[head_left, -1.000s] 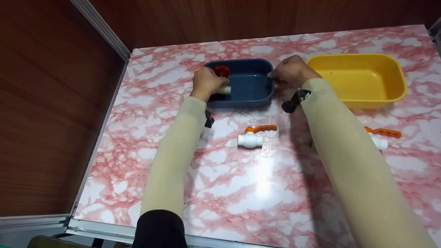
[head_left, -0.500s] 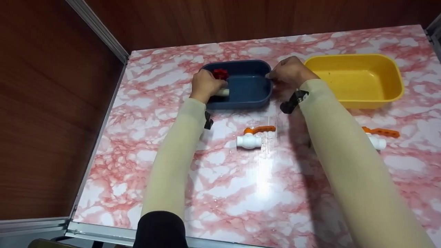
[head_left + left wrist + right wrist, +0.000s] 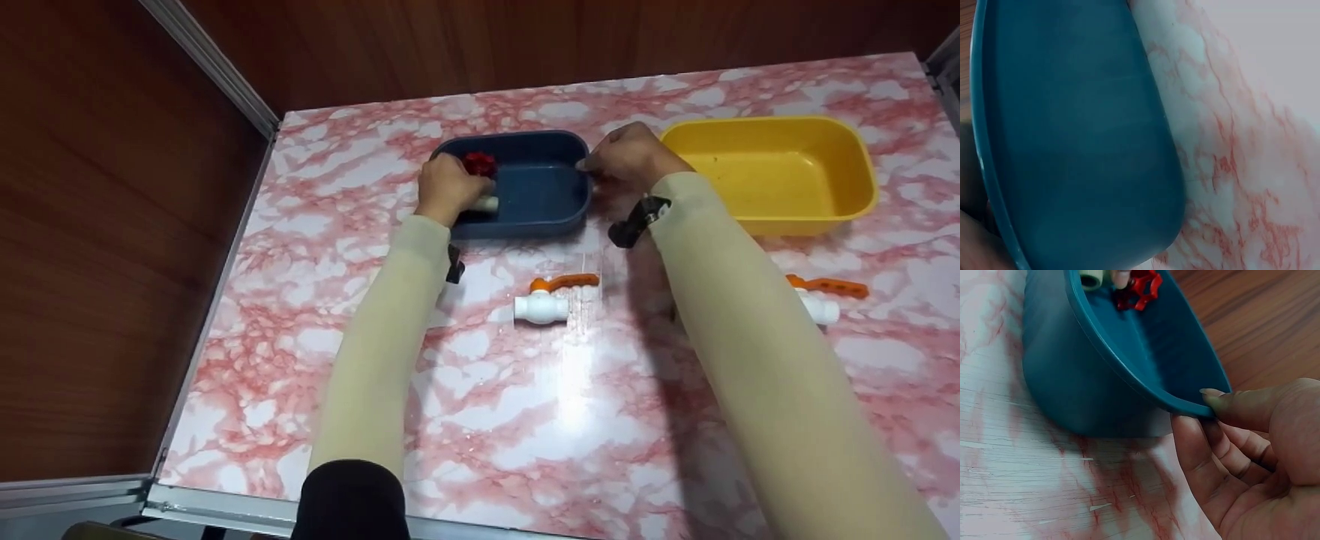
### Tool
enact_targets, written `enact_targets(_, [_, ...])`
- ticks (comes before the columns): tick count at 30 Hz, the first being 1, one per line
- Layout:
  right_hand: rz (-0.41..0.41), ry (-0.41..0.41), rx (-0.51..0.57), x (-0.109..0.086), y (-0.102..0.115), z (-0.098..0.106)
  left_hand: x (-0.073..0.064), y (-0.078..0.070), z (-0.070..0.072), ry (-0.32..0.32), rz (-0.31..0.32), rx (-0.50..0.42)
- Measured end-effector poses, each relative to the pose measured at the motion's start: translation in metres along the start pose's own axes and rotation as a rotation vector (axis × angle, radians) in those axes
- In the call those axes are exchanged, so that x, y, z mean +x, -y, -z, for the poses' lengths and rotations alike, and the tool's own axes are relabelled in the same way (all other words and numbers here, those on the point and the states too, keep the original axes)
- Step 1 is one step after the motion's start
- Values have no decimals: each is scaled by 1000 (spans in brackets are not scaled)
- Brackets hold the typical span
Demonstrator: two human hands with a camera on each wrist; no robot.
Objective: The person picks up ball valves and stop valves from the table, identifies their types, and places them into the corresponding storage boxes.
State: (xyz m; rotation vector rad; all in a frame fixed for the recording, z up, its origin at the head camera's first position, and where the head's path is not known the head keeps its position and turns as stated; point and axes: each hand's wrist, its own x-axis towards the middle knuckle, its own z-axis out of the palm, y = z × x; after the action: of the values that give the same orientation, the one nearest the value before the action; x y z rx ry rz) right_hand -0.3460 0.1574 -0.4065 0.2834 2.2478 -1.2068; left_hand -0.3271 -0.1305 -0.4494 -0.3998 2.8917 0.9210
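Note:
My right hand [image 3: 634,154] pinches the right rim of a dark blue plastic bin [image 3: 540,223], thumb inside and fingers outside, as the right wrist view [image 3: 1258,455] shows. At the bin's left end my left hand [image 3: 450,187] grips the rim, its thumb reaching inside; the outer fingers are hidden. Inside, close by that thumb, lies a valve with a red handwheel [image 3: 480,163] and a pale pipe body [image 3: 486,204], partly covered by the hand. The left wrist view shows mostly the bin's outer wall [image 3: 1089,124], with dark, blurred fingers at its lower left.
A yellow bin [image 3: 795,226] stands to the right of the blue one. Nearer me lie a white ball valve [image 3: 541,308] with an orange lever and a second such valve [image 3: 823,308], partly behind my right forearm. Wooden panels [image 3: 525,45] bound the marbled table behind and left.
The blue bin's left end has shifted slightly toward me with the left hand and the red-wheeled valve. My right hand keeps its hold on the right rim. The head view has drifted slightly.

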Motion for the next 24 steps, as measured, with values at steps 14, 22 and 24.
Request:
enact_targets(14, [6,-26,4,-1,-1,-3,-12,-8,2,-16,-23,68])
enact_targets(22, [-3,-8,43,-1,-2,-2,-12,-7,2,-13,-30,81])
enact_targets(24, [-1,2,47,-2,-2,-2,-14,-8,2,-12,-29,90])
